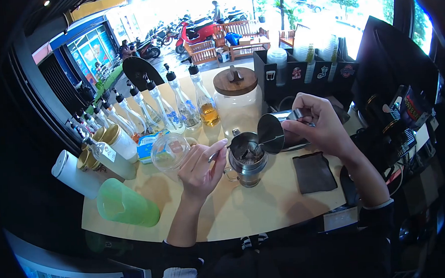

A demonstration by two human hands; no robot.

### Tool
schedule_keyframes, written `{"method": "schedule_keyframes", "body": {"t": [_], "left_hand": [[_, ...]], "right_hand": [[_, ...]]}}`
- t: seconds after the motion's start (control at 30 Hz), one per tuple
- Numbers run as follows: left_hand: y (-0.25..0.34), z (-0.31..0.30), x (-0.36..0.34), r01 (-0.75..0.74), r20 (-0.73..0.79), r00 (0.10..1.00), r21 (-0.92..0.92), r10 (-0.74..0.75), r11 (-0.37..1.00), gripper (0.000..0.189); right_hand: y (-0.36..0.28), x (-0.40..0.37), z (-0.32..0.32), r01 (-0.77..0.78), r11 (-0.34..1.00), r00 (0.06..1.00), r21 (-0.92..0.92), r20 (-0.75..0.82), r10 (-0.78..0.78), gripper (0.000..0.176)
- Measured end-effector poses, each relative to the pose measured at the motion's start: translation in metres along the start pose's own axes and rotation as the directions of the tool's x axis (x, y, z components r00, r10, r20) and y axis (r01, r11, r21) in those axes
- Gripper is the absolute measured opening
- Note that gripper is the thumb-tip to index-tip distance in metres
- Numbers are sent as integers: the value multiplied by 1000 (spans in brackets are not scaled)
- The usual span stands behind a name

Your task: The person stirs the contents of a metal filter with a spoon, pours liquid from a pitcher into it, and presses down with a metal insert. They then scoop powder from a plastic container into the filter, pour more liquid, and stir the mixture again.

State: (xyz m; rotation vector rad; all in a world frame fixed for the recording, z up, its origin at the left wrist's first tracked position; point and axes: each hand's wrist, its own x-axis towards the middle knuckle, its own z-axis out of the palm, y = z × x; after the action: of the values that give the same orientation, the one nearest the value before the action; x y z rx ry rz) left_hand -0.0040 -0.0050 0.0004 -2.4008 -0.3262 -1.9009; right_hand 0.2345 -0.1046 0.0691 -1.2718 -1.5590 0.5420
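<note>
My right hand is closed on the handle of a metal pitcher, tipped to the left. A thin stream runs from its lip into a steel cup with dark, wet contents. What looks like a clear glass handle shows beside the steel cup's lower part. Left of the cup, my left hand pinches a thin metal utensil, perhaps a spoon; its far end cannot be made out. Beyond that hand is a clear plastic cup.
Pump bottles line the table's far left side. A wooden-lidded jar stands behind the steel cup, near a black cup holder. A green tumbler is at front left, and a folded dark cloth lies on the right.
</note>
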Motion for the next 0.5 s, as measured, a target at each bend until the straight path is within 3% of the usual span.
{"method": "schedule_keyframes", "body": {"t": [0.37,0.5], "left_hand": [[9,-8,0,-10,7,1000,25,10,1000,21],[12,-10,-1,3,5,1000,23,-3,1000,22]], "right_hand": [[-9,6,-3,-76,994,997,75,-20,78,23],[-4,14,-1,-41,995,999,94,-10,42,23]]}}
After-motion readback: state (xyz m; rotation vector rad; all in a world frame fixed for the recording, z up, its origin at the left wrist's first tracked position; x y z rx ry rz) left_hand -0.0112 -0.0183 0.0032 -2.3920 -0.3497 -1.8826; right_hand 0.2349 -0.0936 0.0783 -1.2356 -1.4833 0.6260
